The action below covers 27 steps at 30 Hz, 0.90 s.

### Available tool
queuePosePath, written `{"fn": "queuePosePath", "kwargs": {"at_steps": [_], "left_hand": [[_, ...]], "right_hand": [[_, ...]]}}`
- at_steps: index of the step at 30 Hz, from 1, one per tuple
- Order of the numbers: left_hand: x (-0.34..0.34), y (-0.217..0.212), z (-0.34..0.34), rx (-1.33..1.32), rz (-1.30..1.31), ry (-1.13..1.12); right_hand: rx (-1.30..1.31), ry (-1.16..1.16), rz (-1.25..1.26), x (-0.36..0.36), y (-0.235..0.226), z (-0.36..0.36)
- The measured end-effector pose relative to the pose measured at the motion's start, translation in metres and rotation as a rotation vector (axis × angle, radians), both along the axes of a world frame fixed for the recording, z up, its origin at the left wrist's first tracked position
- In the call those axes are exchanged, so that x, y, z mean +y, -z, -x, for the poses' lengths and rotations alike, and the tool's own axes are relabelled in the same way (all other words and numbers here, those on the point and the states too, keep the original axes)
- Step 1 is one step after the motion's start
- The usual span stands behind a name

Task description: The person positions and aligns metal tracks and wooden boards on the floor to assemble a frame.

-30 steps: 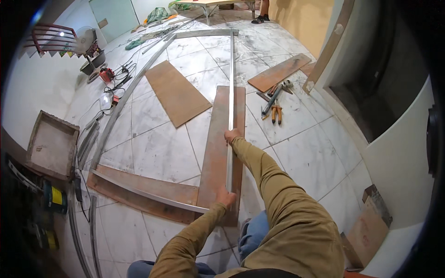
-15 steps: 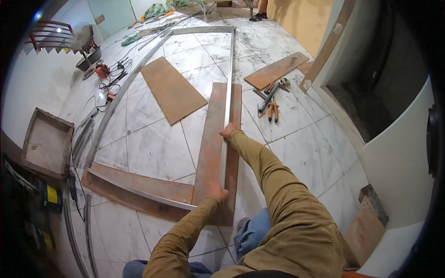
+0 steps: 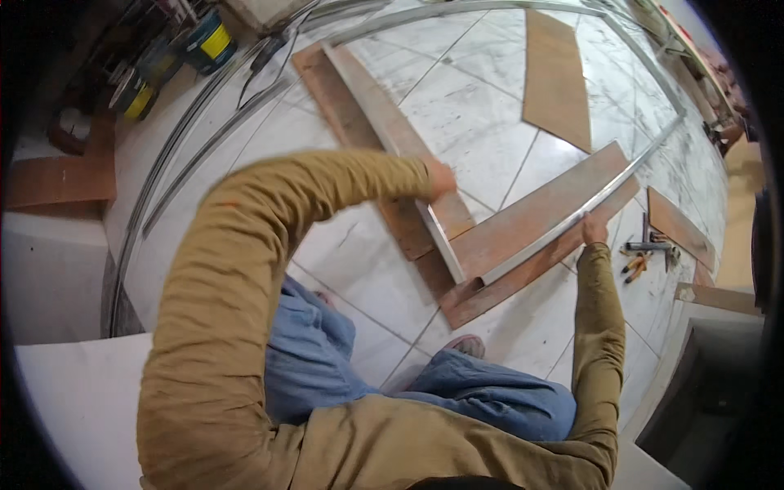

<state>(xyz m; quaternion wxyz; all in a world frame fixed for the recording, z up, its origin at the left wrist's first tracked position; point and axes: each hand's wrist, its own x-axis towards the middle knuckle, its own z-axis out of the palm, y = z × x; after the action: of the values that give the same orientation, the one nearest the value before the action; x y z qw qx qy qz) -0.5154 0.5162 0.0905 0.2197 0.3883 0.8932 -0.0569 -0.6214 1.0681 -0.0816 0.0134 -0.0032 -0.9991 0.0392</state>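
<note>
Yellow-banded round tins (image 3: 206, 39) stood at the far left of your view, near a flat brown board (image 3: 59, 180) lying on a pale ledge, and long curved grey metal strips (image 3: 163, 188) ran along the white marble-tiled floor (image 3: 482, 122) beside them. Moving right, your left hand (image 3: 441, 178) came out of its mustard sleeve and rested on the near stretch of a long silver metal rail (image 3: 408, 147) that lay on a reddish-brown wooden plank (image 3: 335, 90); the fingers were hidden on the far side, so you could not tell from this view whether they were curled round the rail or only pressing on it. That rail ran away from you toward the upper left. It met a second long silver metal rail (image 3: 572, 220) at a corner just in front of your knees, and this one lay on its own reddish-brown plank (image 3: 539, 208), its long axis running up and to the right. Your right hand (image 3: 594, 229) sat on that second rail partway along, fingers closed down onto its edge, apparently gripping or pinning it. So both rails spread out from the corner like a V, one hand on each leg, the left hand a little nearer the joint. Beyond lay a loose flat brown wooden panel (image 3: 557, 73), and at the far right orange-handled pliers (image 3: 635, 265) lay on the tiles.
</note>
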Motion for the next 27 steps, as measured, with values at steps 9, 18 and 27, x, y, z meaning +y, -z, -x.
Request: {"fn": "queuePosePath", "kwargs": {"at_steps": [9, 18, 27], "left_hand": [[-0.107, 0.089, -0.031, 0.376, -0.108, -0.109], [-0.043, 0.091, -0.024, 0.063, 0.064, -0.041], [-0.050, 0.106, -0.012, -0.017, -0.051, -0.056]], "right_hand": [[-0.222, -0.173, 0.414, -0.069, -0.015, -0.068], [-0.517, 0.203, 0.705, -0.172, -0.057, -0.141], [-0.378, 0.235, 0.630, -0.191, -0.029, -0.127]]}}
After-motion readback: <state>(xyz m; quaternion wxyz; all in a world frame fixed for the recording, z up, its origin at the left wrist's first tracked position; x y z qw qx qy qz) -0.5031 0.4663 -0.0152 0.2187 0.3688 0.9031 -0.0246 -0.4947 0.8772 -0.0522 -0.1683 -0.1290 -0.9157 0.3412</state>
